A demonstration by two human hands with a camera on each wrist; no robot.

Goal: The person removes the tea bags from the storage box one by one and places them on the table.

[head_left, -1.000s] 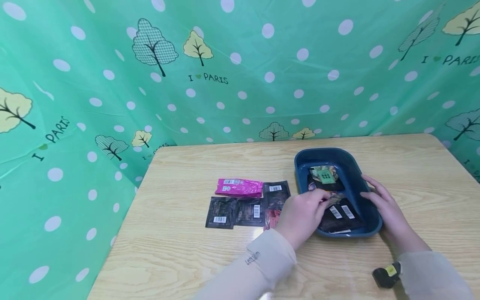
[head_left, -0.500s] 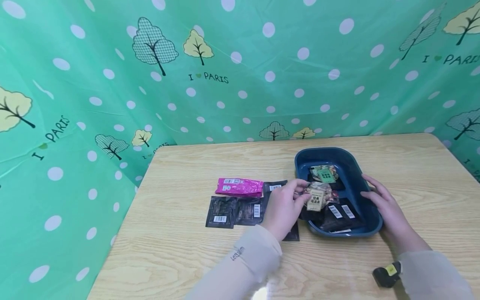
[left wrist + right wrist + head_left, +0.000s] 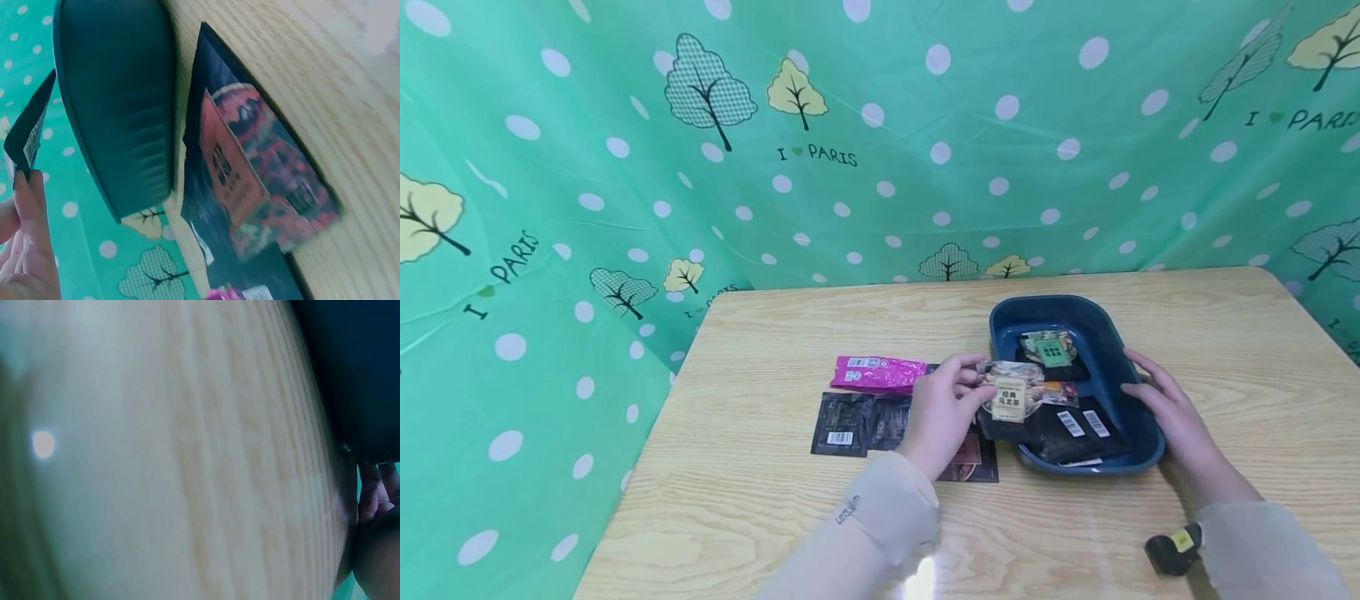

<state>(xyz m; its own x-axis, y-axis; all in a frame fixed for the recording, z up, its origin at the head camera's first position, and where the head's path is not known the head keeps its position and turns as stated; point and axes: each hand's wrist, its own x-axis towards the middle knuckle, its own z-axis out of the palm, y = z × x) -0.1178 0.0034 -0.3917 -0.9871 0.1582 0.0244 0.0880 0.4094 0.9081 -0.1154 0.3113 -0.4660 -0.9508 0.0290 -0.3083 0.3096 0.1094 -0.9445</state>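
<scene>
My left hand (image 3: 942, 415) pinches a dark tea sachet (image 3: 1009, 402) with a beige label and a food picture, above the left rim of the blue plastic basin (image 3: 1101, 333). In the left wrist view, the sachet (image 3: 30, 128) appears edge-on between the fingertips. On the basin's right side my right hand (image 3: 1172, 417) grips the rim, its thumb over the edge. A green-labelled sachet (image 3: 1051, 352) lies at the far end inside. Nearer, black sachets (image 3: 1082, 429) with white barcodes lie together, with an orange-printed sachet (image 3: 1062, 392) partly showing.
Left of the basin lie a pink packet (image 3: 880, 375), a black sachet (image 3: 841, 427) with a barcode, and another black sachet (image 3: 889, 421). A red-labelled sachet (image 3: 231, 169) lies beside the basin, partly behind the left hand. A black device (image 3: 1172, 552) is at the right sleeve.
My left hand has lifted the beige-labelled sachet from within the basin and moved left with it to the left rim. The right hand and basin have stayed put.
</scene>
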